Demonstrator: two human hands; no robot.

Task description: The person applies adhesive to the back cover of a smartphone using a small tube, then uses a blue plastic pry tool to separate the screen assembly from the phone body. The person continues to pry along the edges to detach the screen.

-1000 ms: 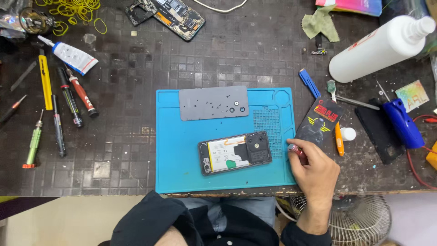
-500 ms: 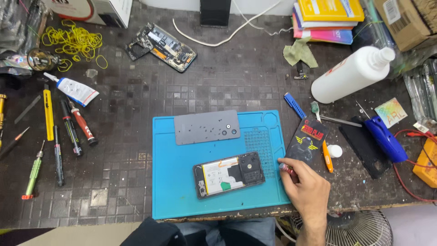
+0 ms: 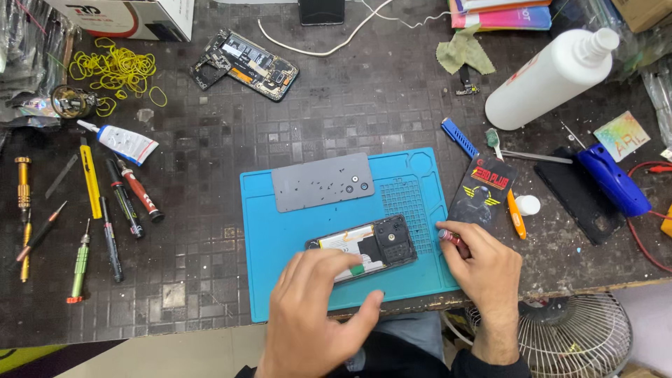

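Since a moment ago our left hand (image 3: 315, 308) has come into view and now lies over the near end of the opened phone (image 3: 371, 246), fingers spread flat on it. The phone rests on the blue mat (image 3: 280, 231), with a grey plate (image 3: 320, 182) just beyond it on the same mat. Our right hand (image 3: 483, 269), at the mat's right edge, is curled around a red-handled screwdriver (image 3: 450, 238). A white bottle (image 3: 549, 73) lies well beyond the mat.
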